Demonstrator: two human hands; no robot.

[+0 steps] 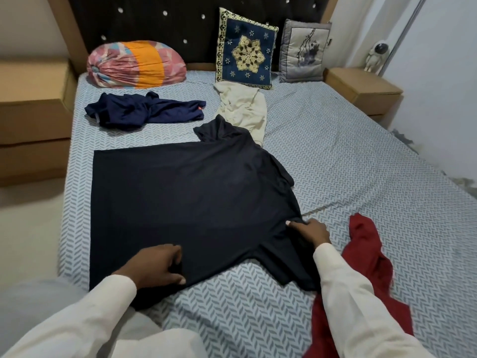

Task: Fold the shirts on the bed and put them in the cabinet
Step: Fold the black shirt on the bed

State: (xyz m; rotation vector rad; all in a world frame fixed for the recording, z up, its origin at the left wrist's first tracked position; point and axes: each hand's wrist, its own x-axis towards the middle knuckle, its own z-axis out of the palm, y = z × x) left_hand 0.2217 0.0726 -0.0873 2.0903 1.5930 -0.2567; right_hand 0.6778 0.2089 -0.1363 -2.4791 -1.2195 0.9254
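Four shirts show on the bed (322, 161), and none of them looks folded yet, so the task reads as barely begun. A black T-shirt (193, 197) is spread flat across the middle of the bed toward its left edge, hem at the left, neck and sleeves at the right, and it seems to be the first one in work. The person's left hand (160, 264) is closed in a pinch on the near edge of this shirt, close to the foot edge of the bed, thumb under and fingers curled over the cloth. The right hand (308, 232) is pinching a small ridge of the same shirt at its right side, near the shoulder, above the near sleeve. By the look of it, this is the smoothing or the first fold of the garment. A navy shirt (144, 109) lies crumpled near the head of the bed on the left, just below a striped bolster (136, 64). A cream shirt (242, 109) lies bunched in front of a blue embroidered cushion (246, 49), its lower end touching the black shirt's far sleeve. A red shirt (366, 254) sits heaped by the right forearm, near the foot edge. No cabinet can be made out in view, so all four shirts remain to be folded and carried away.
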